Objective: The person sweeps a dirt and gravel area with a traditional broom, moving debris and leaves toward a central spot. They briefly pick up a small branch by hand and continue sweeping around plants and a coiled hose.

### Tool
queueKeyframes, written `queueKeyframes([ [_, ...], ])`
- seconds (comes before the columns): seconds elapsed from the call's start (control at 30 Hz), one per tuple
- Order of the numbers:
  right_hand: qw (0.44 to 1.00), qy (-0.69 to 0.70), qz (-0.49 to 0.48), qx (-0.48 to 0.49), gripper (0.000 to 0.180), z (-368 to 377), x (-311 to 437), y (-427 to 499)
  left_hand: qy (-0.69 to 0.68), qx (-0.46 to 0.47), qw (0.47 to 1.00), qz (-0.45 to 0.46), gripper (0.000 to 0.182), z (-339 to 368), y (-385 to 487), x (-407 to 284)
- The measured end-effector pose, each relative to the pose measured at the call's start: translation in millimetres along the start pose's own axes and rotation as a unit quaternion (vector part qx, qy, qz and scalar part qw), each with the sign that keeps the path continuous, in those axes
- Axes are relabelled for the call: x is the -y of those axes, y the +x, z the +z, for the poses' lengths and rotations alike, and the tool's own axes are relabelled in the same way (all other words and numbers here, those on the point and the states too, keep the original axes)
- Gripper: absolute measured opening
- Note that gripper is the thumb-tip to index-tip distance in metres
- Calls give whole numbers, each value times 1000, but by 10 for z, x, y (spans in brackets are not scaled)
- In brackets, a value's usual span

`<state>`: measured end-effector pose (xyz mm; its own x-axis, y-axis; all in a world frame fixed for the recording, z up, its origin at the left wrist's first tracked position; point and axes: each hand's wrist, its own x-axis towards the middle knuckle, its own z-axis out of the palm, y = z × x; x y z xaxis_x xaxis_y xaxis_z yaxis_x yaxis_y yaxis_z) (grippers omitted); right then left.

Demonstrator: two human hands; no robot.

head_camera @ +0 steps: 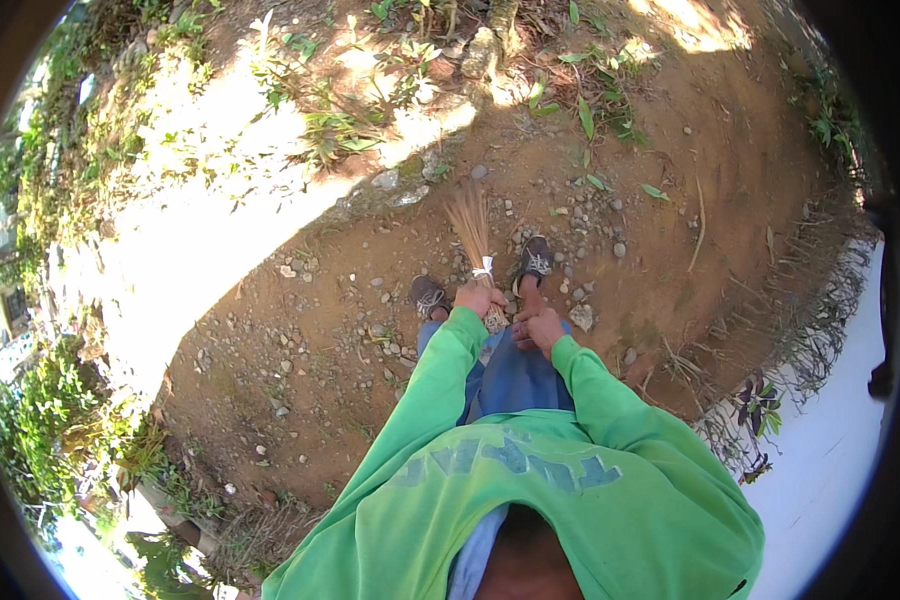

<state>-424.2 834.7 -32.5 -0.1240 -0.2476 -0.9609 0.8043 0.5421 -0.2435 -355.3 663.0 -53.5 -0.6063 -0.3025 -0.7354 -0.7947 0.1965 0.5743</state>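
A stick broom (470, 225), a bundle of thin brown sticks bound with a white tie (483, 268), points away from me over the dirt, its bristles fanned out. My left hand (481, 298) is closed around the bundle just below the tie, and the stick butts show beneath it. To the right, my right hand (538, 328) is held over my blue trouser leg with its fingers bent. Whether anything is between those fingers cannot be told. Both hands come out of long green sleeves.
My dark laced shoes (536, 256) stand on brown dirt (330, 300) strewn with pebbles. A larger stone (582, 316) lies right of my leg. Embedded rocks (409, 196) and leafy plants (337, 135) are ahead. Dry roots (802, 300) edge a white surface (817, 465) at right.
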Motion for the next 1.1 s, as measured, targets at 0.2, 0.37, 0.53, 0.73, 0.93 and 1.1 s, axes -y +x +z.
queueKeyframes([
  [0.2, 918, 320, 67, 223, 25, -261, 122, -217, -412, 28, 898, -152, 55, 291, -986, -971],
  [0.37, 876, 402, 72, 254, 27, -175, -141, -61, -381, 79, 876, -283, 40, 681, -672, -538],
  [0.53, 907, 407, -1, 107, 12, -563, 209, 992, -407, 188, 858, -251, 27, 873, 534, -494],
  [0.73, 950, 217, -226, 6, 11, -845, 743, 572, -390, 132, 903, -121, 36, 696, 318, -1549],
  [0.93, 907, 408, -103, -13, 10, -770, 710, -222, -333, 236, 890, -203, 37, 579, -4, -1712],
  [1.1, 884, 454, -50, -104, 12, -981, 732, 78, -317, 334, 838, -293, 30, 746, 453, -1775],
])
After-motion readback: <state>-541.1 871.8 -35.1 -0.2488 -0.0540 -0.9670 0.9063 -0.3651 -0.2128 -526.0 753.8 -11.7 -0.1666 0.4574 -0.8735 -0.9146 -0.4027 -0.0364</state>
